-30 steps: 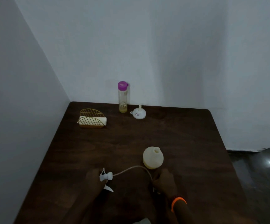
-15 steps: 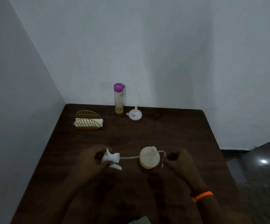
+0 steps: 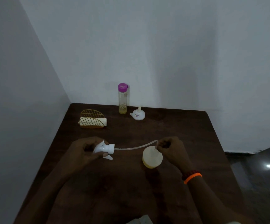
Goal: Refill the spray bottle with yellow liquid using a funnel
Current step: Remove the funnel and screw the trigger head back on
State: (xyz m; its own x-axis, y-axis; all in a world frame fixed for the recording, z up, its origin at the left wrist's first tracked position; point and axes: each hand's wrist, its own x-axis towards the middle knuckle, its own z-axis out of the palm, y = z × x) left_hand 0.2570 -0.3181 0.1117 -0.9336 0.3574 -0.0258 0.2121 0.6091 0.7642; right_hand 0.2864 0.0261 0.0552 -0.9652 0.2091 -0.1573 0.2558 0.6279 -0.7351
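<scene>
Left hand (image 3: 84,152) gripping white spray head (image 3: 104,149), its dip tube (image 3: 135,147) arcing right to right hand (image 3: 171,150), pinched at the tip just above the mouth of the uncapped spray bottle (image 3: 152,157) standing on the dark wooden table (image 3: 179,126). Farther back: purple-capped bottle (image 3: 123,99) holding little yellow liquid, white funnel (image 3: 138,114) upside down beside it, gold wire napkin holder (image 3: 92,119) to the left.

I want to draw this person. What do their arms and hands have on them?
Both arms are bare, with no sleeves or gloves showing. The left hand wears nothing. By the right hand, the wrist carries a bright orange band with a dark red beaded bracelet beside it.
</scene>
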